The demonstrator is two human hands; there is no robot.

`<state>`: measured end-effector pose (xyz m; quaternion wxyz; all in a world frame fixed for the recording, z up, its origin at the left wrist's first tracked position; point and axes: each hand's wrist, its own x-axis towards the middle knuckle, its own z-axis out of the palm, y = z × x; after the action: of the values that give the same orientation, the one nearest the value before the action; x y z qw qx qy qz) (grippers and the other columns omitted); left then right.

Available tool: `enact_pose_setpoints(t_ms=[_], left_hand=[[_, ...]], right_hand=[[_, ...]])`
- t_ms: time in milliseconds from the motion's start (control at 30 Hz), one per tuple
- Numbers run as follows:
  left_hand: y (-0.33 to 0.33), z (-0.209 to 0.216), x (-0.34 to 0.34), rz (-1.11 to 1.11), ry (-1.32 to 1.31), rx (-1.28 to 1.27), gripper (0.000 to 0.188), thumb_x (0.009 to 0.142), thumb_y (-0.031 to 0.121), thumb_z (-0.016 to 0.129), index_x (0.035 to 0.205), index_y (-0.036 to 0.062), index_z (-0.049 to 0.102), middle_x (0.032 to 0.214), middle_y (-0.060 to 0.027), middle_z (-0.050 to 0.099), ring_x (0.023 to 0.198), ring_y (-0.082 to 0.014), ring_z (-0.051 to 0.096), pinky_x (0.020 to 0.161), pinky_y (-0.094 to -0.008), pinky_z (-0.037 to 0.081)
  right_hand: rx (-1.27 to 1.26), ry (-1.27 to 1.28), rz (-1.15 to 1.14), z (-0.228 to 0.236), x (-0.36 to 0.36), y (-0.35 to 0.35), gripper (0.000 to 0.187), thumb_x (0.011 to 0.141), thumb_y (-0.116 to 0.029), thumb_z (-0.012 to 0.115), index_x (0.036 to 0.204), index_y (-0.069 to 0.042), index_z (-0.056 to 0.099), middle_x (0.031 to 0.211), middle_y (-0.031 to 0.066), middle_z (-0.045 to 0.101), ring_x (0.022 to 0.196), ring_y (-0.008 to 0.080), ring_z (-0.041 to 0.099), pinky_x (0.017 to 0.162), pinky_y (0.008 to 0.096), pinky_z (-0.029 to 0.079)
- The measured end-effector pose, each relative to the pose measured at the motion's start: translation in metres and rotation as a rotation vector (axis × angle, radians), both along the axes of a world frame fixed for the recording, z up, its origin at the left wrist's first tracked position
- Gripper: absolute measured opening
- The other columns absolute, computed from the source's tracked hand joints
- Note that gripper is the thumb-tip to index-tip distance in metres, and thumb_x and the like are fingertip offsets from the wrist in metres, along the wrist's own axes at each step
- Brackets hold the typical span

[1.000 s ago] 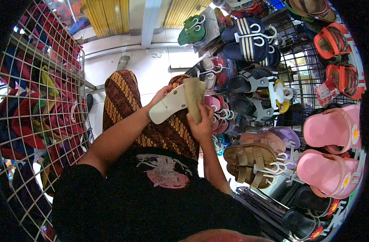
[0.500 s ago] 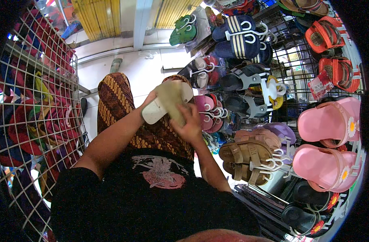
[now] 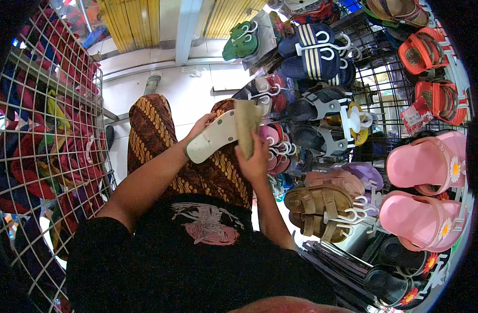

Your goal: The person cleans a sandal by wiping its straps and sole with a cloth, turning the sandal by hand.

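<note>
Above my lap, a whitish sandal (image 3: 213,136) is tilted with its flat sole facing up and several dark round spots along it. My left hand (image 3: 201,126) grips it along its far left edge, fingers partly hidden behind it. In my right hand (image 3: 255,158) is a folded beige cloth (image 3: 246,128), held upright just right of the sandal. The cloth overlaps the sandal's right end in view; whether they touch, I cannot tell.
A wire grid (image 3: 51,135) with colourful goods behind it rises at my left. On the right hang navy slippers (image 3: 314,56), brown sandals (image 3: 314,208) and pink clogs (image 3: 414,216). White hangers (image 3: 193,71) lie on the tiled floor (image 3: 129,78) ahead.
The cloth has moved from across the sandal's sole to its right, along with my right hand, uncovering most of the sole. My left hand still holds the sandal.
</note>
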<state>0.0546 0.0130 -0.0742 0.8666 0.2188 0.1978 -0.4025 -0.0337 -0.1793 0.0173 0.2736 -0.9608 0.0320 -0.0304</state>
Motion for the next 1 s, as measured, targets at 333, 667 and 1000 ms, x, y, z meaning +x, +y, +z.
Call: enact_pose_setpoints(t_ms=[333, 667, 1000], left_hand=[[0.008, 0.008, -0.002, -0.005, 0.036, -0.039, 0.05, 0.1, 0.041, 0.041, 0.127, 0.0028, 0.058, 0.103, -0.016, 0.071, 0.081, -0.0284, 0.074, 0.071, -0.0388, 0.064], [0.008, 0.027, -0.001, -0.056, -0.045, -0.034, 0.051, 0.1, 0.041, 0.041, 0.125, 0.0013, 0.06, 0.103, -0.0148, 0.071, 0.083, -0.0271, 0.074, 0.076, -0.036, 0.063], [0.008, 0.016, -0.002, 0.003, -0.033, -0.06, 0.051, 0.097, 0.04, 0.049, 0.128, 0.001, 0.059, 0.108, -0.0166, 0.072, 0.086, -0.0291, 0.074, 0.079, -0.0392, 0.063]], right_hand=[[0.175, 0.019, -0.166, 0.004, -0.002, 0.008, 0.071, 0.077, -0.031, 0.081, 0.141, -0.02, 0.055, 0.13, 0.0226, 0.048, 0.119, 0.0424, 0.052, 0.101, 0.0476, 0.045], [-0.002, -0.09, 0.061, -0.003, -0.009, -0.002, 0.062, 0.08, -0.024, 0.079, 0.138, -0.015, 0.057, 0.124, 0.02, 0.051, 0.114, 0.0388, 0.053, 0.097, 0.0482, 0.046], [0.061, -0.037, -0.009, 0.002, -0.006, -0.002, 0.064, 0.081, -0.026, 0.078, 0.14, -0.014, 0.055, 0.128, 0.0219, 0.05, 0.117, 0.0397, 0.054, 0.098, 0.0447, 0.047]])
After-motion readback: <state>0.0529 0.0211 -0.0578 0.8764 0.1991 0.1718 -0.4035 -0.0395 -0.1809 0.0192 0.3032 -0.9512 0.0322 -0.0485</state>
